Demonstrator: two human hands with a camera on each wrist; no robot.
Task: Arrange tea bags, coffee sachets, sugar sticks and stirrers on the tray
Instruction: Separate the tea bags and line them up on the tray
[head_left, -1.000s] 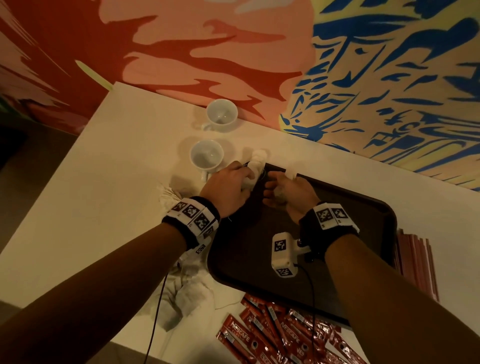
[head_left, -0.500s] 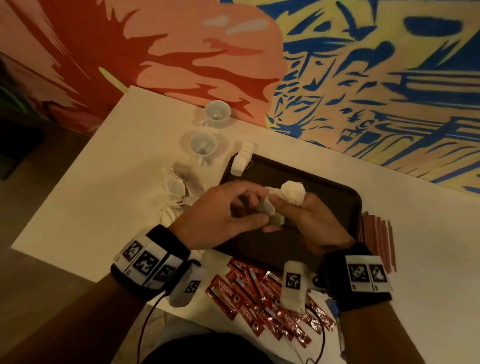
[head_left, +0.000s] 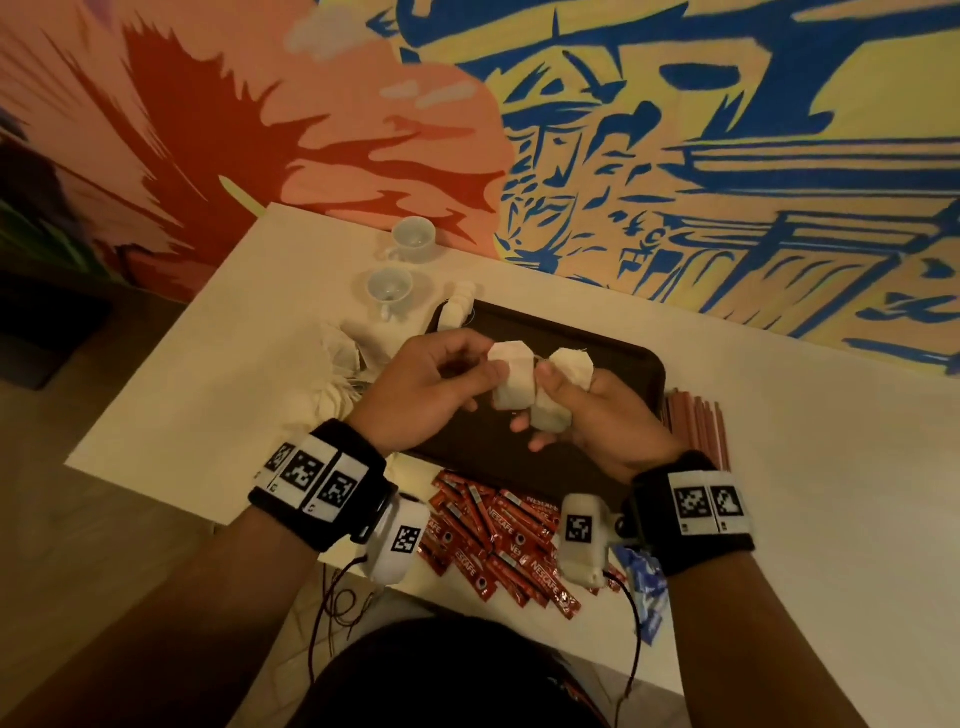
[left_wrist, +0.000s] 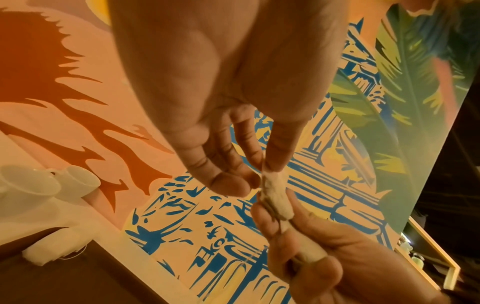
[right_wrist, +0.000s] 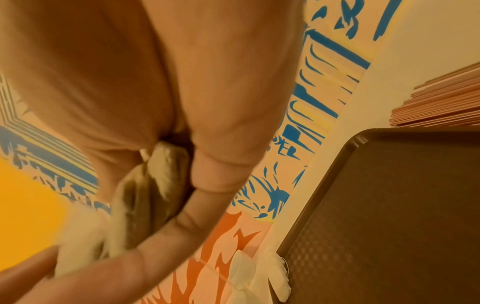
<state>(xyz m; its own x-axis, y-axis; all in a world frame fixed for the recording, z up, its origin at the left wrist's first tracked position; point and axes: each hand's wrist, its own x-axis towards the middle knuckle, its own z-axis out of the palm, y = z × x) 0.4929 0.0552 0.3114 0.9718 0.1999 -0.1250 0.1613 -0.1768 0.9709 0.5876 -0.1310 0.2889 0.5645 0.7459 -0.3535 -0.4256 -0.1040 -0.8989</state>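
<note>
tea bags (head_left: 511, 379) soft, papery, long axis pointing away from us above the tray (head_left: 644, 364), pinched by our left hand (head_left: 426, 395) and right hand (head_left: 602, 421)

In the head view, the tray (head_left: 613, 358) is largely hidden behind both hands, and the wrist cameras cover part of the sachets (head_left: 498, 535). The stirrers (head_left: 698, 426) are partly hidden by the right hand (head_left: 597, 415). How many tea bags (head_left: 540, 395) that hand holds cannot be told. In the right wrist view the bags are blurred at the lower left, and the stirrers are cut by the right edge.
</note>
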